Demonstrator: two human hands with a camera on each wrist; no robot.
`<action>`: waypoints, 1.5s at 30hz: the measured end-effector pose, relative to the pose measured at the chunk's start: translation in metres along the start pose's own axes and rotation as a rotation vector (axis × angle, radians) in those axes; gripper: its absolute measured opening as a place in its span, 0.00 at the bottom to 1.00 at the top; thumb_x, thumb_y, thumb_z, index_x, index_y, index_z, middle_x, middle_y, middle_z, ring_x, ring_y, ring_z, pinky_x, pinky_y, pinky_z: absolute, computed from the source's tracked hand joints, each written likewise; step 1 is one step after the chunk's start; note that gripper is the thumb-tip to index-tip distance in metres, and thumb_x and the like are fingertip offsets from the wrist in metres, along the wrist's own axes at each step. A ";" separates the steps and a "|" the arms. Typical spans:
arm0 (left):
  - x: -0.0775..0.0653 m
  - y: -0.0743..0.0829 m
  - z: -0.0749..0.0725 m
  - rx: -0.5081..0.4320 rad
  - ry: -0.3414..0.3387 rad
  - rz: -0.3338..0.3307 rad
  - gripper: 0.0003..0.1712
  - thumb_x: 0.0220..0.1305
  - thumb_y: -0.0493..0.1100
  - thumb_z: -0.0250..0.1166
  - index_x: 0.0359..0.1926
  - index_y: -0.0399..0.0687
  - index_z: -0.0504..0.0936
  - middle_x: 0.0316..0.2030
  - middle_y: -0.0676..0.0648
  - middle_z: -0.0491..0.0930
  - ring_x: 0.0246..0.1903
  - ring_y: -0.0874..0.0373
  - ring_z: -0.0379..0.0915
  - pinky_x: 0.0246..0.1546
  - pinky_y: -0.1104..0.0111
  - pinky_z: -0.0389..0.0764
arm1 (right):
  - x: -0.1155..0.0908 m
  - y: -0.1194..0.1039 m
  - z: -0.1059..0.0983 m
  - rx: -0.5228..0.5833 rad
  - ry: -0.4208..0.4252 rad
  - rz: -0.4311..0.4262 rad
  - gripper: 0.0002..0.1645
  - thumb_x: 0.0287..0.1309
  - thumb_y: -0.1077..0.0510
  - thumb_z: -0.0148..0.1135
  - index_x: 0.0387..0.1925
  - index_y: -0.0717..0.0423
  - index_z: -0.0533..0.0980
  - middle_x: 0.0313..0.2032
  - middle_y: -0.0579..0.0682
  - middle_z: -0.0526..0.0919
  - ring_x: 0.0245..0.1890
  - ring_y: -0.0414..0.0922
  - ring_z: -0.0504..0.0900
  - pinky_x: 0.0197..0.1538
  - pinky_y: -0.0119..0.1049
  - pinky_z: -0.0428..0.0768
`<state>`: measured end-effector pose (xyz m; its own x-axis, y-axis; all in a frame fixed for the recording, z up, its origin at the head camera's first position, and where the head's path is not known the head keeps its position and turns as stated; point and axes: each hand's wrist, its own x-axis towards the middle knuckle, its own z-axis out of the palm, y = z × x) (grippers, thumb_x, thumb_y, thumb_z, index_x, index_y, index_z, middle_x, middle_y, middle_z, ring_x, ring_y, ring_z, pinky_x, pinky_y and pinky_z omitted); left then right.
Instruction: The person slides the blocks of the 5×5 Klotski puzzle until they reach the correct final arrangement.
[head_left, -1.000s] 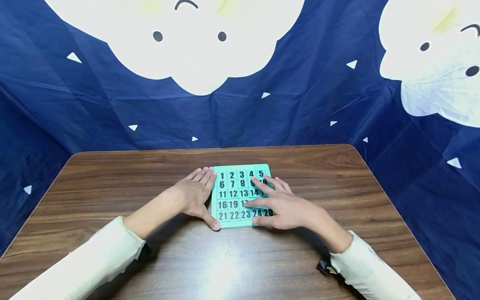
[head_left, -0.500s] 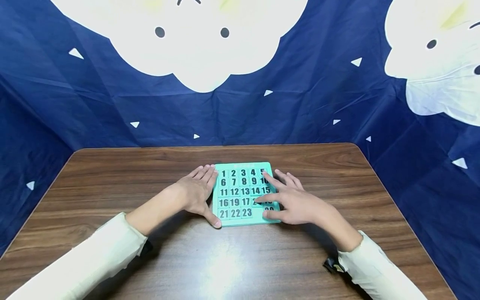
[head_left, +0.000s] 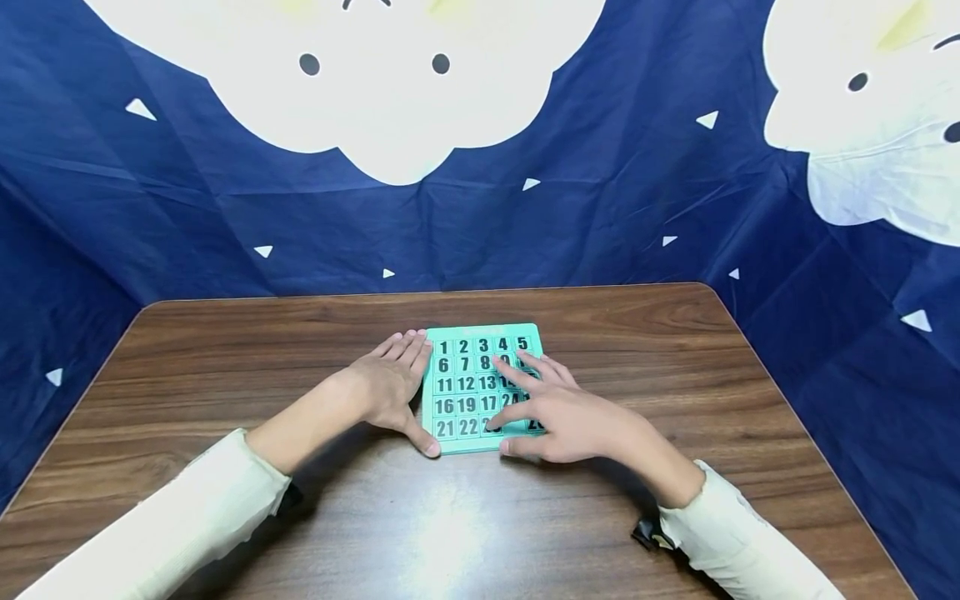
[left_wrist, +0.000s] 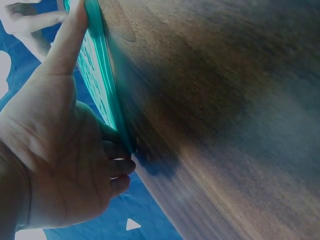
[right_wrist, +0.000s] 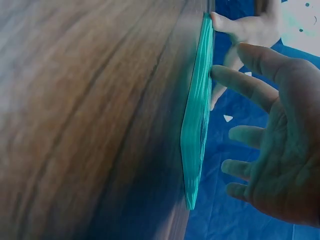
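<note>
A teal sliding number puzzle (head_left: 467, 385) lies flat on the table in the head view, its black-numbered tiles in rows. My left hand (head_left: 390, 392) rests along its left side, fingers straight at the upper left corner and thumb at the lower left one. In the left wrist view the thumb (left_wrist: 70, 42) runs up against the puzzle's rim (left_wrist: 111, 90). My right hand (head_left: 570, 417) spreads over the puzzle's right part, index fingertip on the 23 tile and thumb near the bottom edge. It hides several tiles at the right. The right wrist view shows the index finger (right_wrist: 245, 85) reaching the tile face.
The brown wooden table (head_left: 300, 533) extends around the puzzle on all sides. A blue cloth (head_left: 480, 225) with white cloud shapes hangs behind it and at both sides. A dark strap part (head_left: 651, 533) shows at the right sleeve cuff.
The 24 tile has moved up from the bottom row into the row above, opening a gap. My right index finger has since shifted left and down to the 23 tile. The left hand stays put.
</note>
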<state>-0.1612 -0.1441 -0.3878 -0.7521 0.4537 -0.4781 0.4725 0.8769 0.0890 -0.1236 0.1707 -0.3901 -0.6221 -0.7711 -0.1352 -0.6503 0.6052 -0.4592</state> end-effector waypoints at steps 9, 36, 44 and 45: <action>0.001 0.002 0.000 0.010 0.001 0.007 0.98 0.45 0.93 0.73 0.91 0.29 0.38 0.91 0.27 0.31 0.93 0.33 0.30 0.95 0.45 0.35 | -0.016 0.008 -0.010 -0.037 0.010 0.066 0.16 0.79 0.36 0.68 0.58 0.30 0.92 0.92 0.56 0.53 0.92 0.72 0.41 0.87 0.83 0.42; 0.000 0.001 0.001 0.008 0.000 0.013 0.97 0.47 0.93 0.72 0.91 0.29 0.39 0.91 0.27 0.32 0.93 0.33 0.31 0.95 0.44 0.35 | 0.011 -0.004 -0.002 -0.046 -0.046 0.055 0.34 0.80 0.30 0.62 0.81 0.27 0.76 0.93 0.53 0.44 0.93 0.67 0.38 0.90 0.79 0.41; 0.001 0.001 0.001 0.001 -0.008 0.007 0.97 0.47 0.93 0.72 0.91 0.29 0.39 0.91 0.27 0.32 0.93 0.33 0.30 0.95 0.44 0.35 | 0.019 -0.011 0.001 -0.057 -0.105 0.062 0.34 0.80 0.29 0.62 0.81 0.26 0.76 0.94 0.52 0.42 0.93 0.67 0.37 0.90 0.78 0.39; 0.001 0.001 0.001 0.000 -0.009 0.006 0.97 0.47 0.93 0.72 0.91 0.29 0.39 0.91 0.27 0.32 0.93 0.33 0.30 0.95 0.44 0.35 | 0.017 -0.012 0.001 -0.055 -0.109 0.057 0.34 0.80 0.29 0.62 0.80 0.26 0.77 0.94 0.52 0.42 0.93 0.67 0.38 0.90 0.78 0.40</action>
<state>-0.1609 -0.1432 -0.3887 -0.7452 0.4576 -0.4851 0.4771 0.8741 0.0916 -0.1257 0.1498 -0.3879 -0.6093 -0.7505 -0.2560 -0.6400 0.6561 -0.3999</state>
